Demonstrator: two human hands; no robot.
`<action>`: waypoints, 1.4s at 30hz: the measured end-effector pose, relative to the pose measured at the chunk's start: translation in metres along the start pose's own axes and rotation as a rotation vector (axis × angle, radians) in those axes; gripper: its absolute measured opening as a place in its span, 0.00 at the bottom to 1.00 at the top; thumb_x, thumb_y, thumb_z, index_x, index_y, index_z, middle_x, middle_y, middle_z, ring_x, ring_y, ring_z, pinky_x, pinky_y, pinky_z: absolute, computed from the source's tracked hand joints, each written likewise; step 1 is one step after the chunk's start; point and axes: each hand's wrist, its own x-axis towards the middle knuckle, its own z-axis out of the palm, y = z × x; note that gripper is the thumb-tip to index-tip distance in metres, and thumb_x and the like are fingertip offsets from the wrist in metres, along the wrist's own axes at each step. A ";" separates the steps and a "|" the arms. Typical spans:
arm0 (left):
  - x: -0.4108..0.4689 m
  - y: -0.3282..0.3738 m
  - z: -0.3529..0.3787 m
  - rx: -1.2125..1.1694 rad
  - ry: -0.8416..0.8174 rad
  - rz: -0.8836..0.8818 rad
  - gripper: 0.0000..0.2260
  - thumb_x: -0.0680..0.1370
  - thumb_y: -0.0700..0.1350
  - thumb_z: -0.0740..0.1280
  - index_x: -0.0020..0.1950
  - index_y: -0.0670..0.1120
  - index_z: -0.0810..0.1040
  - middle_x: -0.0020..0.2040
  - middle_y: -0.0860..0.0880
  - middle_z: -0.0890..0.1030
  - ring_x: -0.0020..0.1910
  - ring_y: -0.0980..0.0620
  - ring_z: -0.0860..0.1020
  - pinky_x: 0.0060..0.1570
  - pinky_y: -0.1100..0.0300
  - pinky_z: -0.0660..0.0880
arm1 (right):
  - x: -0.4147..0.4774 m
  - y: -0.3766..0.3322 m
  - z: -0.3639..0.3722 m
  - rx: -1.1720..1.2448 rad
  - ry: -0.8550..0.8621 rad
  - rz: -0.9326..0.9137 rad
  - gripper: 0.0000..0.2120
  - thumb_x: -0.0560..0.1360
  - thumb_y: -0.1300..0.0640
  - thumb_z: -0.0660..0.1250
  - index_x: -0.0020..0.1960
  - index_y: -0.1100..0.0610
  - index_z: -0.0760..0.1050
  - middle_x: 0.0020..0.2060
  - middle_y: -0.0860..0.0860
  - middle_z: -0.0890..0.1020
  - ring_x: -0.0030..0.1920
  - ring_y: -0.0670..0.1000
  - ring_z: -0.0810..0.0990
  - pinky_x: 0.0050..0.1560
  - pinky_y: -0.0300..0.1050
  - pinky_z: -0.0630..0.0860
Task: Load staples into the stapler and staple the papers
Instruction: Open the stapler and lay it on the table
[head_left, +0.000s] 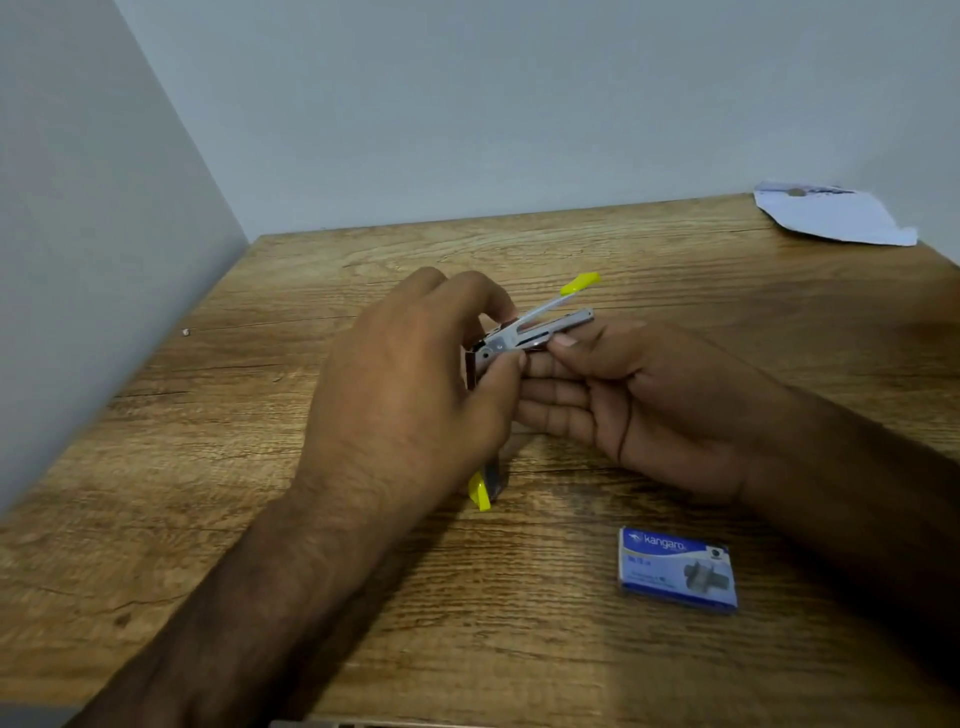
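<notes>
A small metal stapler (524, 338) with yellow plastic parts is held above the middle of the wooden table (260, 467). It is swung open: a yellow-tipped pusher rod (579, 285) sticks up to the right, and its yellow end (480, 491) hangs below my left hand. My left hand (410, 395) grips the hinge end. My right hand (623, 395) pinches the metal staple channel between thumb and fingers. A blue staple box (678, 569) lies shut on the table at the front right. White papers (831, 213) lie at the far right corner.
Grey walls close the table off at the back and on the left. A tiny speck (185, 331) lies near the left edge. Bare wood stretches to the left of my hands and along the front.
</notes>
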 end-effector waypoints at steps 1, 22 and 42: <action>-0.001 0.000 0.001 -0.008 0.005 0.009 0.10 0.72 0.48 0.74 0.53 0.52 0.81 0.45 0.53 0.79 0.40 0.49 0.80 0.43 0.48 0.79 | 0.000 0.000 0.000 -0.003 0.003 -0.001 0.17 0.83 0.66 0.52 0.67 0.69 0.73 0.61 0.66 0.82 0.62 0.60 0.82 0.60 0.52 0.80; 0.009 -0.015 0.000 -0.584 -0.153 -0.402 0.05 0.75 0.37 0.75 0.47 0.45 0.89 0.34 0.41 0.85 0.29 0.52 0.83 0.29 0.59 0.81 | -0.001 -0.001 -0.002 -0.099 0.077 0.009 0.10 0.80 0.62 0.61 0.52 0.61 0.82 0.40 0.55 0.86 0.37 0.49 0.86 0.34 0.39 0.82; 0.010 -0.008 -0.007 -0.611 -0.133 -0.368 0.06 0.76 0.36 0.74 0.48 0.45 0.89 0.36 0.44 0.88 0.33 0.50 0.86 0.33 0.57 0.83 | -0.006 -0.005 -0.004 -0.216 0.000 -0.014 0.13 0.75 0.66 0.68 0.58 0.66 0.80 0.44 0.55 0.85 0.37 0.46 0.83 0.34 0.37 0.80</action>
